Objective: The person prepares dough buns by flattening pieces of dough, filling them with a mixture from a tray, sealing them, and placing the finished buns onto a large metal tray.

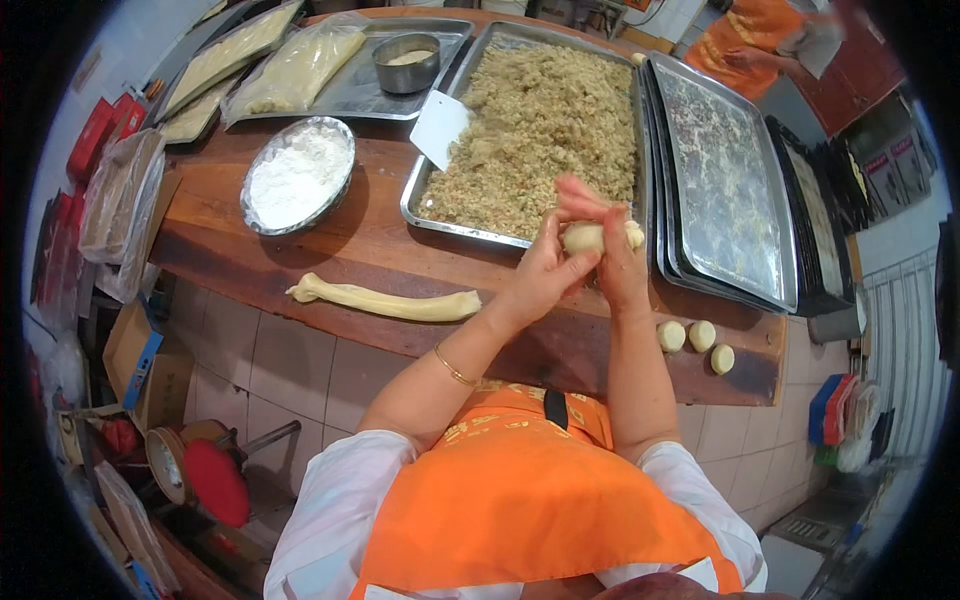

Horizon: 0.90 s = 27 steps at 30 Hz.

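A pale piece of dough [583,238] sits between my two hands, above the near edge of the metal tray. My left hand [545,268] wraps it from the left, with a bracelet on that wrist. On the other side my right hand [624,262] closes round it, partly covering it. A long dough roll [395,303] lies along the front of the wooden table, left of my hands. To their right rest three small round dough pieces [699,335]. Crumbly brown filling [550,120] is heaped in the tray [468,232], and a white scraper [440,128] leans at its left side.
A bowl of white flour [300,178] stands on the table [205,225] at left. Behind it are a bagged slab of dough [310,62] and a metal cup [407,64] on a tray. Stacked baking trays [725,180] occupy the right. Another person [745,45] stands at the far right.
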Available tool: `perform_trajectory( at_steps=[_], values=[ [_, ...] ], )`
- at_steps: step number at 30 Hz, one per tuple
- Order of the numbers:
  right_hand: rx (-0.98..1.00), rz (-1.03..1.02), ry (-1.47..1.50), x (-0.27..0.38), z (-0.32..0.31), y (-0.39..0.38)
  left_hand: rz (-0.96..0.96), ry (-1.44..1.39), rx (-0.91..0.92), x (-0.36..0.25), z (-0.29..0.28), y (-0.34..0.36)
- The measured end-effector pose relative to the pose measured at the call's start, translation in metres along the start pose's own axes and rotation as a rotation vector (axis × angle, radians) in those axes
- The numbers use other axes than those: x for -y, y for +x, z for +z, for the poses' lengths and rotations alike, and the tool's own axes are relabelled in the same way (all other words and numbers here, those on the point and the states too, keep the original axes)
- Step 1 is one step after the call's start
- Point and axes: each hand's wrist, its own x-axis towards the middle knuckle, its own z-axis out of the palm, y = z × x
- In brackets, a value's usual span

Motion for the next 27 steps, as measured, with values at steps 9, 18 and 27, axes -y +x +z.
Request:
perform_trajectory(
  at_steps=[9, 18, 27],
  values=[
    [0.124, -0.013, 0.060, -0.012, -0.009, 0.003, 0.393, 0.061, -0.268, 0.021, 0.025, 0.012],
    [0.040, -0.068, 0.011, 0.001, 0.005, 0.002, 0.130, -0.039, 0.057, 0.004, -0.007, 0.001],
    [-0.088, -0.070, 0.078, 0.009, 0.023, 0.002, -0.064, -0.075, 0.114, 0.015, -0.022, 0.004]
  ],
)
